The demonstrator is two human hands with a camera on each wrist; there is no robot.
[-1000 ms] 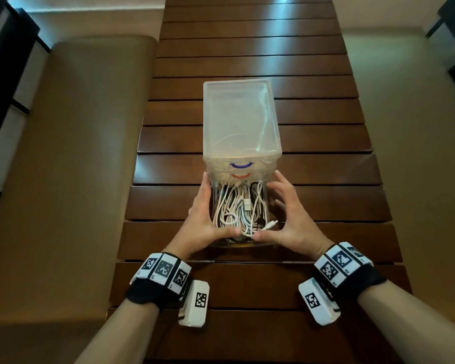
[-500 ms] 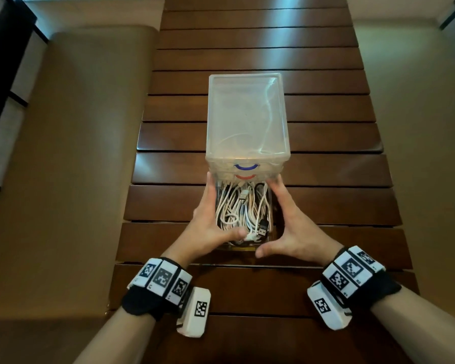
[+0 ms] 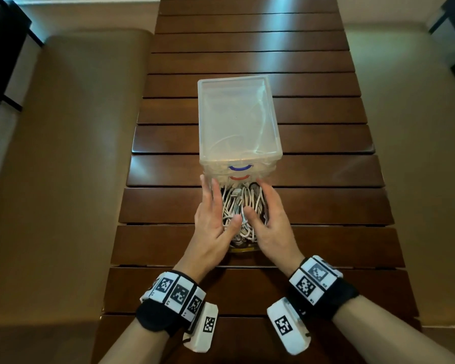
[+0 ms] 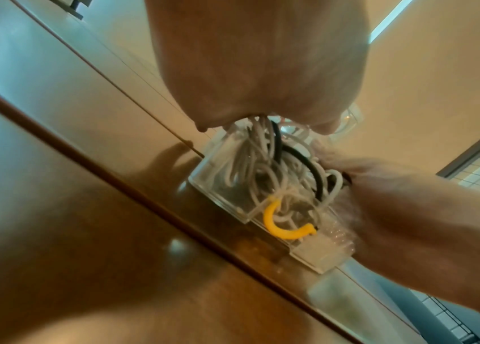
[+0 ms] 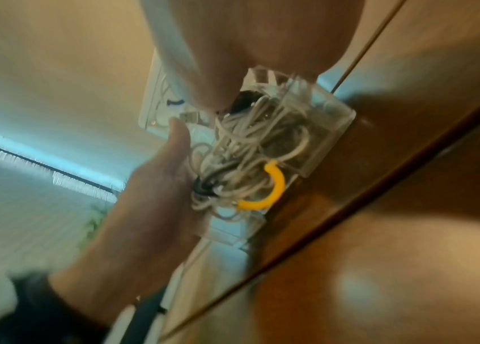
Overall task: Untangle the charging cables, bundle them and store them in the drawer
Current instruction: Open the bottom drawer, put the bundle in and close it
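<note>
A clear plastic drawer unit (image 3: 238, 119) stands on the wooden table (image 3: 313, 206). Its bottom drawer (image 3: 243, 249), with a yellow handle (image 4: 279, 229), is pulled out toward me. A tangle of white and black charging cables (image 3: 238, 203) fills it. My left hand (image 3: 213, 222) lies along the drawer's left wall with its fingers straight and its thumb pressing on the cables. My right hand (image 3: 272, 222) mirrors it on the right wall, thumb on the pile too. The wrist views show the cables (image 4: 262, 172) (image 5: 247, 144) between both hands.
The two upper drawers, with blue (image 3: 239, 168) and red (image 3: 239, 177) handles, are pushed in. Tan cushioned benches (image 3: 63, 179) (image 3: 418, 179) run along both sides of the slatted table. Bare slats lie beyond the unit and in front of the drawer.
Both hands have slid forward along the drawer's sides. Their thumbs moved from the drawer's front edge onto the top of the cable pile and now nearly meet.
</note>
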